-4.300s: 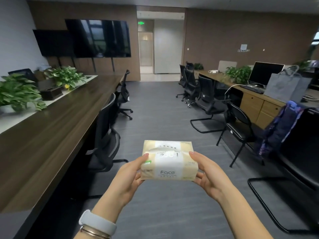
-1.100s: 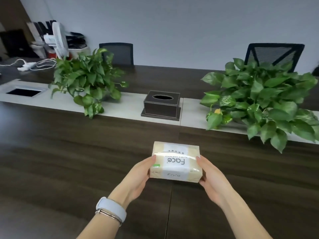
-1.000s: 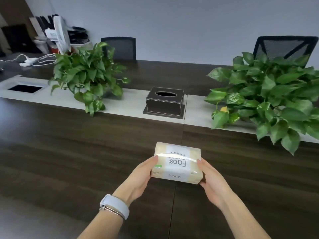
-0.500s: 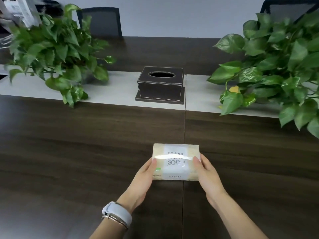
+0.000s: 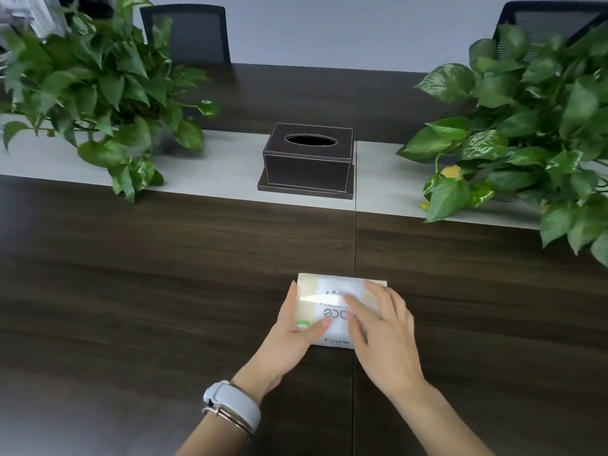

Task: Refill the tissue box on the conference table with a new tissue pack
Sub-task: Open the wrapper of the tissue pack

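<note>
A beige and white tissue pack lies flat on the dark wooden conference table, near me. My left hand grips its left end, thumb on top. My right hand lies over the pack's right half with fingers spread across the top. Further back, a dark brown tissue box with an oval slot stands on a matching base on the table's pale centre strip. Nothing shows in its slot.
Leafy potted plants stand on the strip on both sides of the box, one at the left and one at the right. Two black mesh chairs stand behind the table against a pale wall.
I walked from the aisle to the table and leaned in. The pack came down onto the tabletop, and my right hand shifted from its end to lie over its top.
</note>
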Demonstrator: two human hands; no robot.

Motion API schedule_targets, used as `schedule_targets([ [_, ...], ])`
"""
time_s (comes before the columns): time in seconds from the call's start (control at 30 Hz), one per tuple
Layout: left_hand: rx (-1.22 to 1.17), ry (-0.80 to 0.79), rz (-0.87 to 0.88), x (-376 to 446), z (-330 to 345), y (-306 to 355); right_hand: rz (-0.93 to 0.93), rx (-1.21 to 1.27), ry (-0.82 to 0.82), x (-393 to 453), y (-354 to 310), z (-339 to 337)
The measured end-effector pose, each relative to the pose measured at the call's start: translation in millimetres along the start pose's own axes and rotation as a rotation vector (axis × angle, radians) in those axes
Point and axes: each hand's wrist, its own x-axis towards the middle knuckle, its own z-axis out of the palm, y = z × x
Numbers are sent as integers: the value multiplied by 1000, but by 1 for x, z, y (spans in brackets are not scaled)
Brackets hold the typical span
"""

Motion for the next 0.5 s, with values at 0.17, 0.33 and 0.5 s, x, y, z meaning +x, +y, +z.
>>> schedule_targets([
  [0.17,37,-9,-2,2,-2,-2,-103,-213,-53,11,-6,1],
  [0.33,63,27,-45,5,-3,-7,-249,-201,-12,18,5,-2],
  [0.5,59,30,-65,7,1,-8,-289,-234,-23,10,10,-5],
])
